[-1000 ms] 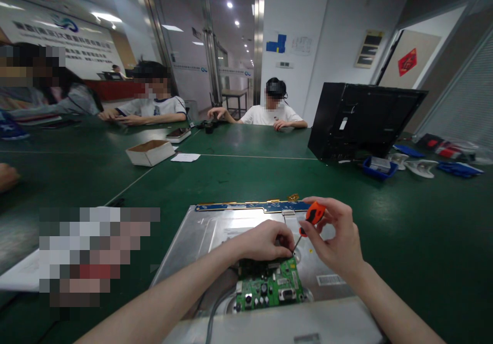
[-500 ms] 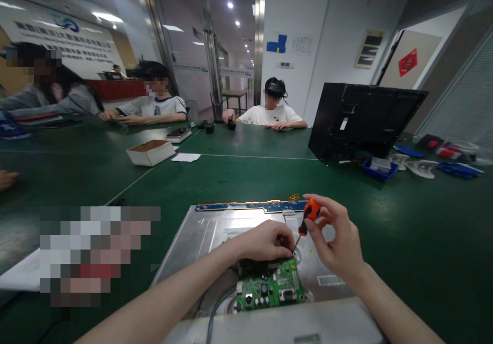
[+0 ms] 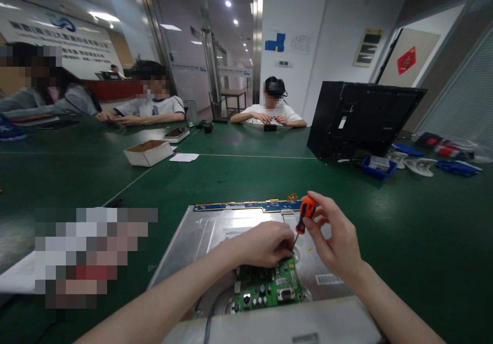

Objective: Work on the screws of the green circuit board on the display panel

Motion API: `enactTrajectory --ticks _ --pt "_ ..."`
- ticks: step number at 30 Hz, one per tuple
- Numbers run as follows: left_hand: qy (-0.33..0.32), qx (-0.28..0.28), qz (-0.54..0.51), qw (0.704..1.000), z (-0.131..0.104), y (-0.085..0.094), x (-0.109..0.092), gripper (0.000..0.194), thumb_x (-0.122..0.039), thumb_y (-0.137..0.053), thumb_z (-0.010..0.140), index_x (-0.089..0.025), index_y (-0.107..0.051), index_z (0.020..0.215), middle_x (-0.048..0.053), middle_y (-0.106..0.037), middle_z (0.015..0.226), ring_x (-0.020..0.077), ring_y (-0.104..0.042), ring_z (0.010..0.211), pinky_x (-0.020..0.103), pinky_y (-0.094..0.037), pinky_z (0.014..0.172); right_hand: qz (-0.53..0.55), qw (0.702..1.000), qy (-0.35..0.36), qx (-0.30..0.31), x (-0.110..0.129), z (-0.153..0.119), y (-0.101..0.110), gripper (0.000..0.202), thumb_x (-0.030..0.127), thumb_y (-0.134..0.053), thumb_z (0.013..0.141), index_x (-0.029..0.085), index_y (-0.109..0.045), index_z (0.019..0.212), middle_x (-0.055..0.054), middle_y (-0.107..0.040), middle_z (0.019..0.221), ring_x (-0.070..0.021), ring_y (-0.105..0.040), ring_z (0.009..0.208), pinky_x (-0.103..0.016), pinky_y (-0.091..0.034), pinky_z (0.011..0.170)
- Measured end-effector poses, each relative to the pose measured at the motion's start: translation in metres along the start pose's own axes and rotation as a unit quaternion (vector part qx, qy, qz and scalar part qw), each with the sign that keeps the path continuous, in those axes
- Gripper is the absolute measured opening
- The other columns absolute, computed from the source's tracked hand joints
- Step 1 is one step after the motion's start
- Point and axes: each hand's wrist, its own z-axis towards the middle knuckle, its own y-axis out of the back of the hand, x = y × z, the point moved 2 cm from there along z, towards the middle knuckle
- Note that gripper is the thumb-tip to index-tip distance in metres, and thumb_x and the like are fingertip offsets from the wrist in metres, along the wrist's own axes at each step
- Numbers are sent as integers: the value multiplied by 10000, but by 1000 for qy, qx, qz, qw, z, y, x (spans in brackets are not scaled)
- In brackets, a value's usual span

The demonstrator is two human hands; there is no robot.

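My right hand (image 3: 335,231) pinches the orange-and-black handle of a screwdriver (image 3: 307,213), which is tilted with its shaft slanting down to the left. Its tip reaches the far right corner of a green circuit board (image 3: 271,288). Bent over that same corner is my left hand (image 3: 271,242), its fingers curled close round the screwdriver tip; whatever they pinch is hidden. The board lies on a silver metal panel (image 3: 181,246). A narrow blue circuit strip (image 3: 246,207) runs along the panel's far edge, and a grey cable (image 3: 210,316) passes left of the board.
A black monitor (image 3: 365,120) stands at the right, with a blue tray (image 3: 378,167) beside it. Further left on the green table (image 3: 239,174) are a white open box (image 3: 148,153) and paper (image 3: 184,157). Several people sit across the table.
The screwdriver handle has tipped slightly left and more upright, with my right fingers shifting on it. Across the table, a person's hands have come together over a small dark object.
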Motion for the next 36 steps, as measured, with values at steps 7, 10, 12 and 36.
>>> enactTrajectory --ticks 7,10,12,36 --pt "24 19 0 1000 -2 3 0 113 -86 -745 863 -169 -681 906 25 -700 887 193 -647 809 260 -459 699 -3 1000 -6 -9 0 -3 0 425 169 -513 1031 239 -475 1449 -83 -712 1071 -157 -719 731 -237 -603 555" --pt "26 13 -14 999 -3 3 3 112 -81 -737 870 -170 -681 908 23 -697 882 187 -646 804 256 -459 696 -1 1000 -7 -13 -1 -4 1 431 164 -507 1030 234 -467 1454 -86 -704 1069 -165 -728 758 -246 -614 578" --pt "26 11 -21 999 -3 2 4 102 -89 -730 876 -175 -681 903 23 -696 881 186 -645 803 257 -460 695 1 1000 -6 -13 -1 -4 1 428 164 -506 1031 232 -467 1452 -84 -701 1061 -166 -729 762 -247 -615 578" --pt "-1 22 30 999 2 -1 2 133 -49 -742 859 -178 -719 881 13 -720 875 195 -671 813 255 -479 705 19 1000 22 -10 2 1 0 347 154 -552 1011 214 -496 1348 -54 -596 1038 -112 -628 646 -218 -540 478"
